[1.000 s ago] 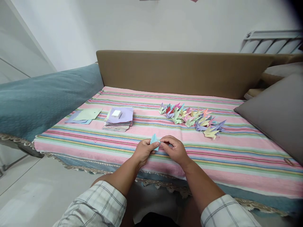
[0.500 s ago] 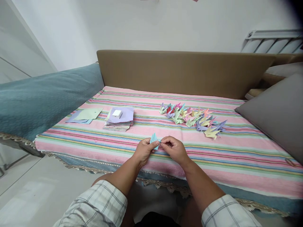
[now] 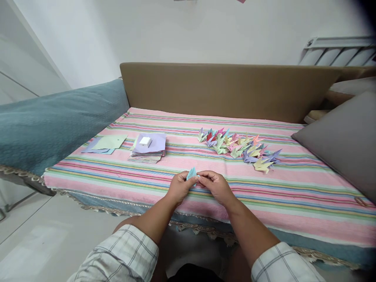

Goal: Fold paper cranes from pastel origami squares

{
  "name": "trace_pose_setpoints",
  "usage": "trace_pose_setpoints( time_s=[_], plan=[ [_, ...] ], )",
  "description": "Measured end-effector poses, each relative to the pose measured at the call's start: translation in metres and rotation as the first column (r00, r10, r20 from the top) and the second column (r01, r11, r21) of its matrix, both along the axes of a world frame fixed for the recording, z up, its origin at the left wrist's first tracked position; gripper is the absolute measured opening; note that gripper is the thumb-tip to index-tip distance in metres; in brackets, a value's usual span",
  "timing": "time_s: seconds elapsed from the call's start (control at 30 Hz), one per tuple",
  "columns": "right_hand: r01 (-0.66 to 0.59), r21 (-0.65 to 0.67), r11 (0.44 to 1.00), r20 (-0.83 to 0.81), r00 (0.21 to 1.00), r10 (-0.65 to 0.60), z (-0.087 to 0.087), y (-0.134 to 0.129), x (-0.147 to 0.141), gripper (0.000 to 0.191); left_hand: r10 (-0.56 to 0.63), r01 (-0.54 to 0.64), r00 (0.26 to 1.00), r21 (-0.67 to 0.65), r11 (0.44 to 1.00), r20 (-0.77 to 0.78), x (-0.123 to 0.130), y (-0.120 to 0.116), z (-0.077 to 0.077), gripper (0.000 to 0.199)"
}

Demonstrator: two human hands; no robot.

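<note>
A small piece of folded light-blue paper [image 3: 191, 173] is held between my two hands, just above the striped cover [image 3: 141, 180]. My left hand [image 3: 179, 188] pinches its lower left part between thumb and fingers. On the other side my right hand [image 3: 215, 186] has thumb and fingertips closed on the paper's right end, which they mostly hide. Beyond my right hand lies a group of folded paper cranes [image 3: 235, 147] in several colours.
A stack of square paper sheets [image 3: 147, 156] stands left of centre, with a small white block [image 3: 145, 141] on top. Farther left are a few loose sheets [image 3: 110, 141]. A grey cushion [image 3: 343, 141] leans at the right, and a brown backrest [image 3: 220, 92] runs behind.
My right hand's fingers have shifted slightly left and over the paper, hiding more of its right end. The light-blue paper looks narrower and has turned a little. Everything else is unmoved.
</note>
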State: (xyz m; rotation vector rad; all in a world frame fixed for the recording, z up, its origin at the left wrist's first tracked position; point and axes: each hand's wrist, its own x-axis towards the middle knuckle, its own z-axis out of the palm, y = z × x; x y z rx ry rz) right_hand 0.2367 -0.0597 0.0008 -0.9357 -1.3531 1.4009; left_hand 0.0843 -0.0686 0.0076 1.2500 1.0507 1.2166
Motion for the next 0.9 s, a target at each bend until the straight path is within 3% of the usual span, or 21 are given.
trace_pose_setpoints(
  time_s=[0.1,0.2,0.37,0.47,0.57,0.63,0.77,0.9],
  plan=[
    [0.013,-0.006,1.000,0.006,1.000,-0.013,-0.003,0.002,0.001,0.026,0.056,-0.030,0.980,0.138,0.990,-0.188,-0.003,0.001,0.001,0.027],
    [0.055,0.067,0.996,0.043,0.997,-0.058,-0.003,0.003,0.001,0.022,0.109,-0.044,0.951,0.223,0.974,-0.289,-0.003,0.001,0.002,0.023],
    [0.124,0.163,0.979,0.117,0.983,-0.144,0.001,0.000,-0.005,0.020,0.119,-0.069,0.941,0.165,0.984,-0.315,0.001,0.000,0.000,0.024],
    [0.143,0.098,0.985,0.043,0.988,-0.148,0.000,-0.003,-0.010,0.024,0.096,-0.088,0.983,0.057,0.994,-0.155,0.004,0.000,-0.002,0.022],
    [0.106,-0.081,0.991,-0.115,0.987,-0.115,-0.004,-0.005,-0.015,0.034,0.109,-0.102,0.982,-0.054,0.993,0.151,0.006,0.002,-0.003,0.045],
    [0.036,-0.169,0.985,-0.162,0.985,-0.063,-0.006,-0.007,-0.017,0.041,0.145,-0.119,0.953,-0.111,0.987,0.266,0.006,0.004,-0.002,0.055],
    [-0.053,-0.181,0.982,-0.151,0.988,0.025,-0.008,-0.007,-0.021,0.037,0.157,-0.111,0.930,-0.152,0.982,0.332,0.006,0.003,0.001,0.048],
    [-0.019,-0.191,0.981,-0.171,0.985,-0.014,-0.007,-0.005,-0.021,0.036,0.140,-0.082,0.918,-0.167,0.983,0.372,0.007,0.000,0.004,0.046]
  ],
)
